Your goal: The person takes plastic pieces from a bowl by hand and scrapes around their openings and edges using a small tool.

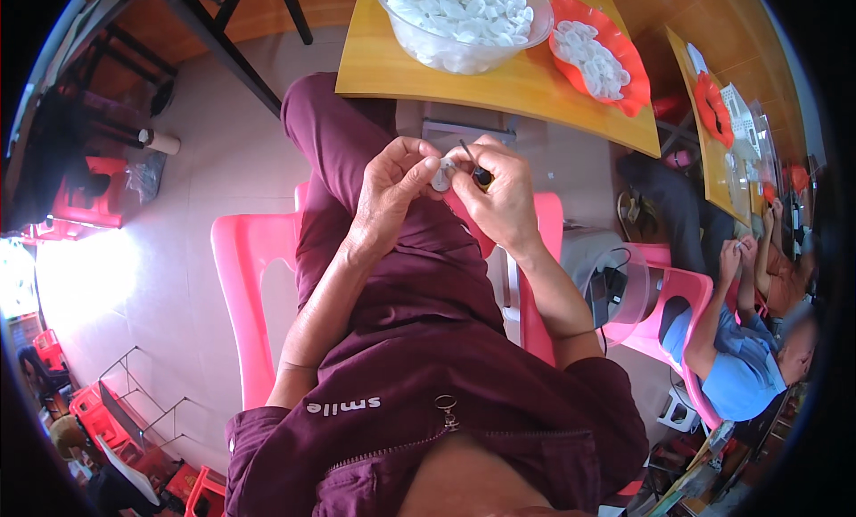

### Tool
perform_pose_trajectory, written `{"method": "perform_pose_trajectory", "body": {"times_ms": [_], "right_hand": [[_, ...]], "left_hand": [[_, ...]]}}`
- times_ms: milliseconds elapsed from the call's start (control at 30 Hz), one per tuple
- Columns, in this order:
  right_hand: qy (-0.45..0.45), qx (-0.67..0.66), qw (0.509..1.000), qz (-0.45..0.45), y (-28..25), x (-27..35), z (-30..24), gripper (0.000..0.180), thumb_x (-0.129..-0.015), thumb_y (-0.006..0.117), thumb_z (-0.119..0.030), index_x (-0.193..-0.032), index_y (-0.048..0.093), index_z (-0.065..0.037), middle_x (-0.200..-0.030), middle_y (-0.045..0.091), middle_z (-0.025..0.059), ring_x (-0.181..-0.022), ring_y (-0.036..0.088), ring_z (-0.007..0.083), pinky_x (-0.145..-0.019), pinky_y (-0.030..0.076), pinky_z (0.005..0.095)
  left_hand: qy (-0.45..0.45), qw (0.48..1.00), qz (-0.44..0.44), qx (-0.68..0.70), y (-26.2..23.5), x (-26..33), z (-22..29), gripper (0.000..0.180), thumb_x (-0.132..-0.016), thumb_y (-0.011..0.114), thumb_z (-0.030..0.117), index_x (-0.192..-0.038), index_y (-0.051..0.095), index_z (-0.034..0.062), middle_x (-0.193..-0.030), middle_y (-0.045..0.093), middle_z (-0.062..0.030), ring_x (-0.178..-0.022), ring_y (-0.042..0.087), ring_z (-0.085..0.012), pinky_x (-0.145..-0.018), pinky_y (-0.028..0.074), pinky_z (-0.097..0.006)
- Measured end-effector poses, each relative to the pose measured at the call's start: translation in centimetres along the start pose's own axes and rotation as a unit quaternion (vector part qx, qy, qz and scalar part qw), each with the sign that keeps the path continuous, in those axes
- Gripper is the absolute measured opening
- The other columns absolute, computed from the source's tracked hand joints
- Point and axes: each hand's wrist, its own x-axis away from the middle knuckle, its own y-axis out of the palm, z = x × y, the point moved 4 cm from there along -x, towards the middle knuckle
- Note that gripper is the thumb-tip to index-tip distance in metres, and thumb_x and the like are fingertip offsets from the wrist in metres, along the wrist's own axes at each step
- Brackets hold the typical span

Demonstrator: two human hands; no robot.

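Note:
Above my lap, a small round white plastic piece (440, 180) is pinched between the thumb and fingers of my left hand (397, 189). My right hand (501, 191) is closed around a small tool (482, 177) with a black and yellow handle. A thin dark shaft sticks up from between those fingers; the tool's exact kind is hard to make out. The right fingertips meet the white piece at its right side. Beyond my hands, on the wooden table (374, 57), stand a clear bowl (459, 60) heaped with white plastic pieces and a red wavy-edged dish (636, 87) holding similar ones.
I sit on a pink plastic chair (234, 249). To my right is a clear round tub (629, 289) with dark items. Farther right, people sit at another table (713, 182) with a red dish (712, 111). Red stools (96, 410) and a metal frame stand at lower left.

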Motion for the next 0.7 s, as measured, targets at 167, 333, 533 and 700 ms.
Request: {"method": "perform_pose_trajectory", "body": {"times_ms": [167,333,533,700], "right_hand": [[0.066,-0.112,0.991,-0.011,0.0,0.0,0.2,0.016,-0.072,0.065,0.004,-0.088,0.063,0.001,-0.066,0.051,0.005,-0.061,0.05,0.0141,-0.059,0.042,0.0281],[0.016,-0.085,0.996,0.034,-0.1,-0.1,-1.1,0.015,-0.078,0.062,-0.002,-0.092,0.062,0.0,-0.075,0.049,0.0066,-0.065,0.049,0.0146,-0.06,0.041,0.0272],[-0.035,0.023,0.999,0.024,-0.9,0.7,-3.0,0.02,-0.084,0.053,-0.001,-0.102,0.062,0.0,-0.077,0.048,0.0096,-0.062,0.049,0.0189,-0.056,0.041,0.0291],[-0.102,0.036,0.992,0.06,0.2,1.1,-3.5,0.019,-0.076,0.064,0.002,-0.095,0.063,-0.002,-0.072,0.052,0.0086,-0.056,0.055,0.0203,-0.049,0.043,0.0313]], "left_hand": [[-0.023,0.997,-0.038,0.064,0.0,0.0,-0.5,0.022,-0.093,0.053,0.025,-0.103,0.052,0.0053,-0.09,0.059,-0.0038,-0.078,0.057,-0.0092,-0.068,0.048,-0.022],[-0.053,0.983,-0.056,0.166,0.7,0.2,0.0,0.028,-0.096,0.044,0.031,-0.106,0.052,0.0059,-0.091,0.058,-0.0033,-0.077,0.057,-0.0108,-0.071,0.047,-0.024],[-0.027,0.984,-0.035,0.174,0.4,0.2,0.2,0.033,-0.097,0.039,0.034,-0.106,0.052,0.0051,-0.084,0.055,-0.0036,-0.071,0.055,-0.012,-0.068,0.046,-0.025],[0.009,0.994,-0.004,0.11,0.0,0.3,0.8,0.029,-0.097,0.038,0.029,-0.097,0.052,0.0039,-0.08,0.054,-0.0031,-0.066,0.052,-0.0107,-0.062,0.042,-0.024]]}}
